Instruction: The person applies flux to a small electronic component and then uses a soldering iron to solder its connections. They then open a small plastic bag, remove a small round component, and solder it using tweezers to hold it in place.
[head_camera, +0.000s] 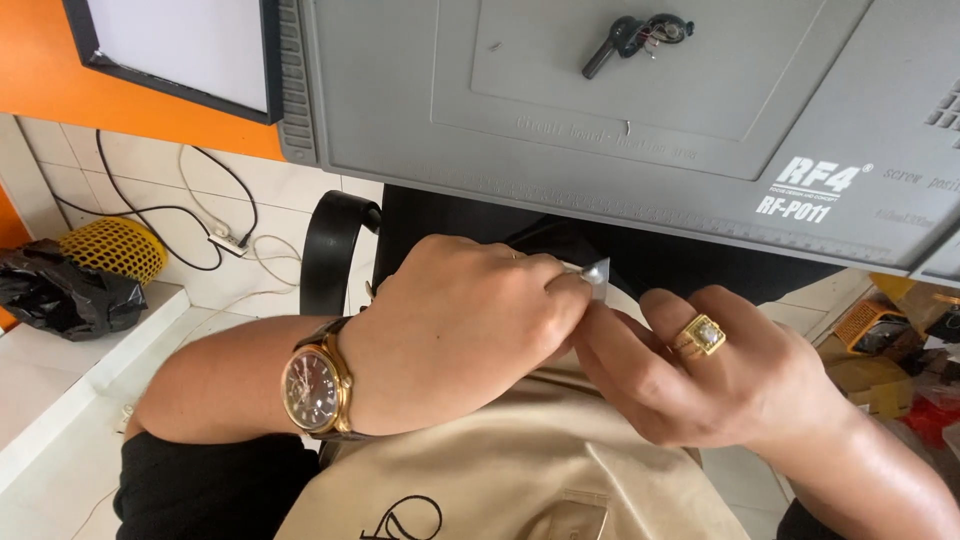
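Small silver piece (597, 275): pinched at the fingertips of the clenched left hand (455, 335), steadied by the right hand (700, 375) just beside, above the lap; careful fingertip work is judged under way.

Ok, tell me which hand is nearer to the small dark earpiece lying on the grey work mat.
Right. The right hand sits below the small dark earpiece, slightly to its right; the left hand is further away, down and to its left. Neither touches it.

grey work mat (800, 110), small black earpiece (632, 38)
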